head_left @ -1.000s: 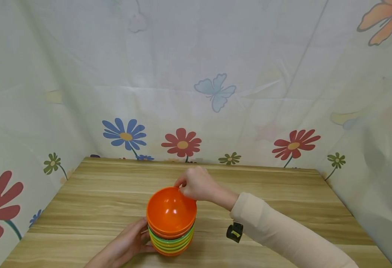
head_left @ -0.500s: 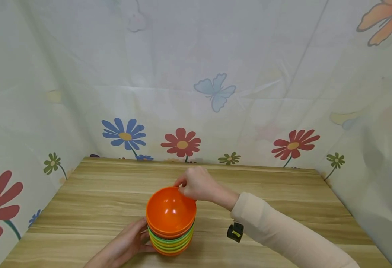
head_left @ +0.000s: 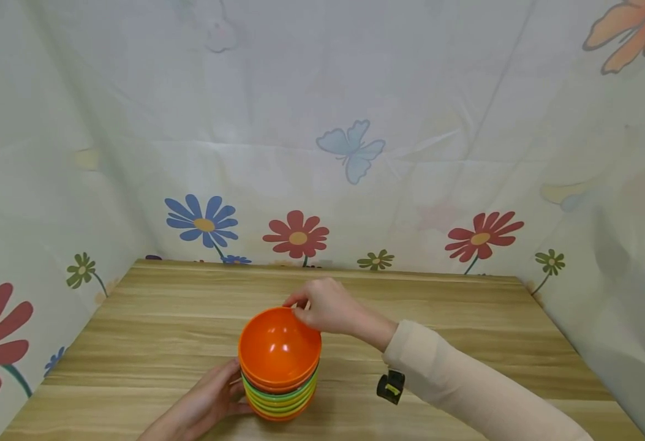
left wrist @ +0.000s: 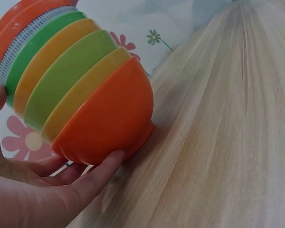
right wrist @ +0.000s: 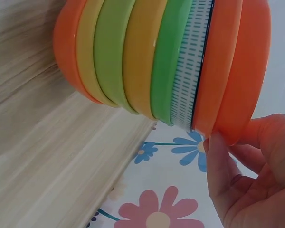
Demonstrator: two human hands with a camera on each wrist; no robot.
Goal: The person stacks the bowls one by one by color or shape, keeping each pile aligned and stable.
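A nested stack of bowls [left wrist: 69, 71] stands upright near the table's front. Its uppermost bowl [head_left: 280, 343] is orange, with a second orange one just beneath. Below these come a white bowl with small dashes and a dark rim [right wrist: 192, 64], then green, yellow and lime ones. An orange bottom bowl [left wrist: 111, 114] rests on the wood. From the left, my left hand [head_left: 212, 392] holds the stack, thumb by the green bowl and fingers against the bottom one. With thumb and fingers, my right hand [head_left: 328, 306] pinches the top bowl's far-right rim.
The wood-grain table [head_left: 438, 349] spreads around the stack on every side. A pale cloth backdrop [head_left: 278, 122] printed with flowers and butterflies rises along its back and sides. A small black device [head_left: 391, 386] is at my right sleeve [head_left: 454, 367].
Hands and bowls keep the same places relative to each other. The whole head view has shifted very slightly.
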